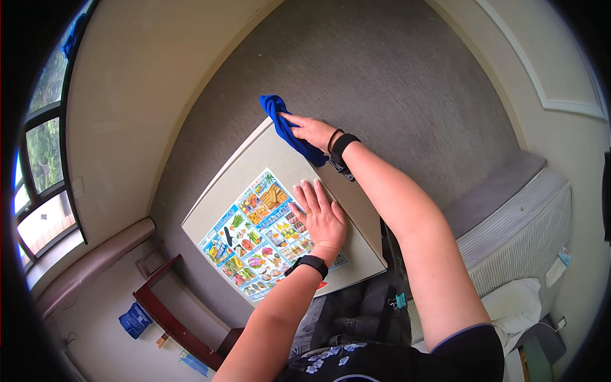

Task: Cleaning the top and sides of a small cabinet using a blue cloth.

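A beige box-shaped cabinet [253, 150] stands in front of me on the floor. A colourful printed flyer [258, 238] with food pictures lies flat on its top. My left hand [322, 222] rests palm down with fingers spread, partly on the flyer and partly on the bare top beside it. At the cabinet's far corner, my right hand [312, 132] presses and grips a blue cloth [286, 126]. The cloth is bunched along the edge and drapes over it. Both wrists wear black bands.
Grey floor [343, 62] extends beyond the cabinet to beige walls. A striped mattress [520, 229] and a white pillow [513, 303] lie at right. Dark red wooden furniture [157, 291] stands at lower left, near a blue packet [135, 321]. A teal binder clip [400, 301] is close to my lap.
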